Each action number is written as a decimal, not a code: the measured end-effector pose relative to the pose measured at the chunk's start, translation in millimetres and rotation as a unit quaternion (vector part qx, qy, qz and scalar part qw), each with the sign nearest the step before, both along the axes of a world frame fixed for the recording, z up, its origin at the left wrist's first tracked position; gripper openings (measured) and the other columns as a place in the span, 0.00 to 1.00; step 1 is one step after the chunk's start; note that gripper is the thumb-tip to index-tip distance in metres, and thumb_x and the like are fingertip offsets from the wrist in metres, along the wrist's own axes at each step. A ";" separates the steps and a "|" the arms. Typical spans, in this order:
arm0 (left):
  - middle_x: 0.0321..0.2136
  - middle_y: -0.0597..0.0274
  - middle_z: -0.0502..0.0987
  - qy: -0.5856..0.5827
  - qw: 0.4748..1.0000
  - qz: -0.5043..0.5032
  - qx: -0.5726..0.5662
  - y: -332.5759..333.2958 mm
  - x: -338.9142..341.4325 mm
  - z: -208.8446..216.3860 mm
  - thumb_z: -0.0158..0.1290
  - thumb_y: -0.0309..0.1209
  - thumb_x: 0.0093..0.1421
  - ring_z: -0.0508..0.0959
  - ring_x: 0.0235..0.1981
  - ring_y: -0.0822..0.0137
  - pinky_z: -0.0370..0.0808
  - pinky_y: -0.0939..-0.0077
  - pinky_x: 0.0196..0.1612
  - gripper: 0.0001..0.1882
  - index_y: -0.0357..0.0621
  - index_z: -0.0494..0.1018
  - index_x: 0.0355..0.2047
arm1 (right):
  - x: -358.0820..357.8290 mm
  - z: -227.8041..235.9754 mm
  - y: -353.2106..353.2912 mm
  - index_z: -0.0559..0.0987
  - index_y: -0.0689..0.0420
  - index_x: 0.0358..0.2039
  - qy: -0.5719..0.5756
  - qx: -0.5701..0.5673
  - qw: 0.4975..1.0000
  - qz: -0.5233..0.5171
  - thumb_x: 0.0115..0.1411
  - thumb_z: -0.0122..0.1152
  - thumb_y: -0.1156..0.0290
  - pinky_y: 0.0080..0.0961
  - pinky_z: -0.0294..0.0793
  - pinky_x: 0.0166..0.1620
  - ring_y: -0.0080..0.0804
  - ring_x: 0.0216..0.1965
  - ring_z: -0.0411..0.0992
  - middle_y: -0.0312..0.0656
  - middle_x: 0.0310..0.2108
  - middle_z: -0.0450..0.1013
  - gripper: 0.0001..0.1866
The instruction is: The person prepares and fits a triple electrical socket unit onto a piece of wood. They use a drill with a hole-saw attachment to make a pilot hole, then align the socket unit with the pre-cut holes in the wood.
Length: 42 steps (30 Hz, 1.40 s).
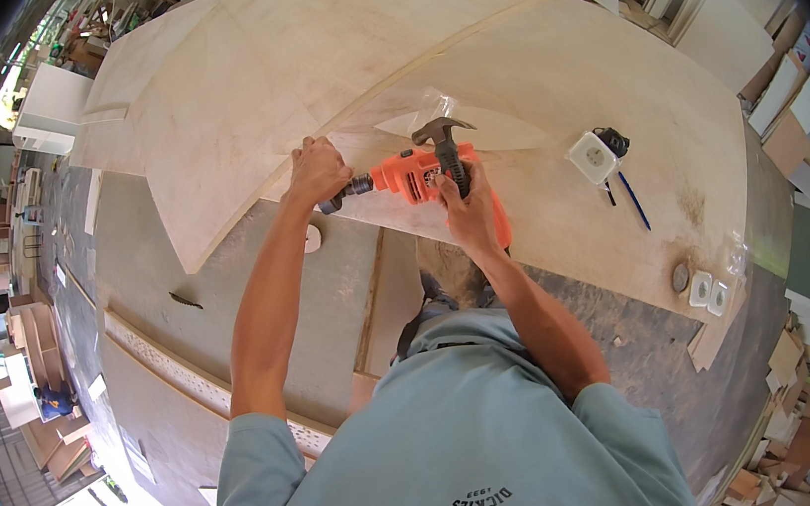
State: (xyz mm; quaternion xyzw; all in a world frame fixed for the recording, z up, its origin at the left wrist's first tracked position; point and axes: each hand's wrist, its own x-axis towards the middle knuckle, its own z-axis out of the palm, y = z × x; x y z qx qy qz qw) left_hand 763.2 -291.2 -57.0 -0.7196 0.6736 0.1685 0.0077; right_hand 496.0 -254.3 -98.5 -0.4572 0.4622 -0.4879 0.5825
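From up here I see my left hand [318,170] with its fingers wrapped tight around the dark metal chuck [346,192] of the orange plastic power drill [414,178], probably steadying it. Just right of those fingers, my right hand [471,208] clamps the drill's body and a grey-headed claw hammer [443,141] together, fingers curled shut (the hammer head pokes out above them). The drill lies low over the pale plywood worktop [545,77]. Well right of both hands sit a white square socket [592,157] and a blue pen [635,200].
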 end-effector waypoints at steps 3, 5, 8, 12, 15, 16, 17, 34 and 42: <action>0.46 0.57 0.81 0.024 0.998 0.019 0.047 -12.0 3.4 -18.6 0.63 0.32 0.53 0.72 0.57 0.52 0.65 0.49 0.61 0.07 0.42 0.85 0.27 | -6.9 7.1 2.9 0.70 0.63 0.52 0.013 0.004 1.000 0.000 0.71 0.59 0.71 0.20 0.70 0.34 0.18 0.30 0.68 0.34 0.33 0.72 0.14; 0.45 0.58 0.81 0.025 0.999 -0.020 0.023 -10.5 9.5 -21.0 0.64 0.33 0.53 0.72 0.57 0.51 0.66 0.50 0.60 0.07 0.44 0.86 0.28 | -10.9 4.9 1.4 0.70 0.63 0.53 0.030 -0.003 1.000 -0.008 0.71 0.58 0.71 0.18 0.70 0.32 0.17 0.29 0.68 0.35 0.33 0.75 0.14; 0.44 0.57 0.81 0.099 0.994 -0.040 -0.039 -11.2 7.0 -18.8 0.66 0.33 0.53 0.73 0.56 0.52 0.68 0.54 0.60 0.07 0.44 0.86 0.29 | -24.2 6.7 -4.6 0.71 0.63 0.54 -0.004 0.001 1.000 -0.001 0.71 0.59 0.71 0.17 0.69 0.31 0.16 0.28 0.67 0.35 0.32 0.75 0.16; 0.46 0.55 0.81 0.181 0.982 -0.043 -0.044 -13.0 -5.1 -11.5 0.67 0.32 0.54 0.71 0.59 0.53 0.66 0.54 0.63 0.06 0.45 0.86 0.32 | -28.8 6.8 -9.2 0.72 0.63 0.55 0.032 -0.048 0.998 0.020 0.70 0.60 0.70 0.16 0.67 0.29 0.14 0.27 0.66 0.35 0.31 0.75 0.16; 0.46 0.55 0.81 0.264 0.945 0.006 -0.194 -7.6 -15.0 8.5 0.66 0.30 0.56 0.74 0.57 0.53 0.70 0.60 0.58 0.05 0.43 0.86 0.32 | -32.9 17.4 1.8 0.74 0.62 0.53 0.006 -0.052 0.996 0.074 0.69 0.60 0.71 0.16 0.66 0.27 0.13 0.25 0.66 0.35 0.30 0.76 0.14; 0.46 0.57 0.81 0.263 0.931 0.036 -0.249 0.8 -11.6 21.2 0.66 0.29 0.58 0.76 0.54 0.57 0.71 0.64 0.57 0.06 0.42 0.85 0.34 | -33.9 24.4 7.5 0.75 0.61 0.52 -0.002 -0.032 0.994 0.104 0.69 0.60 0.72 0.16 0.65 0.27 0.13 0.24 0.65 0.35 0.29 0.76 0.13; 0.46 0.58 0.82 0.263 0.914 0.060 -0.304 9.8 -8.4 37.1 0.65 0.29 0.60 0.78 0.52 0.60 0.72 0.67 0.56 0.07 0.41 0.84 0.37 | -37.4 29.9 10.8 0.76 0.61 0.51 -0.009 -0.016 0.991 0.129 0.69 0.60 0.72 0.16 0.65 0.26 0.14 0.23 0.65 0.35 0.28 0.76 0.12; 0.35 0.48 0.80 -0.138 0.865 0.466 -0.129 381.7 90.2 -138.3 0.65 0.39 0.60 0.77 0.43 0.47 0.72 0.50 0.51 0.14 0.39 0.83 0.37 | 182.1 -82.5 128.1 0.83 0.62 0.31 0.228 -0.070 0.818 0.523 0.59 0.64 0.61 0.44 0.79 0.32 0.47 0.29 0.81 0.52 0.25 0.81 0.14; 0.37 0.44 0.80 -0.165 0.835 0.517 -0.086 382.7 85.7 -163.0 0.61 0.37 0.58 0.78 0.44 0.44 0.71 0.48 0.52 0.13 0.39 0.83 0.34 | 151.9 -74.4 115.8 0.85 0.60 0.27 0.318 -0.300 0.738 0.514 0.56 0.64 0.63 0.45 0.81 0.40 0.54 0.34 0.81 0.52 0.29 0.81 0.13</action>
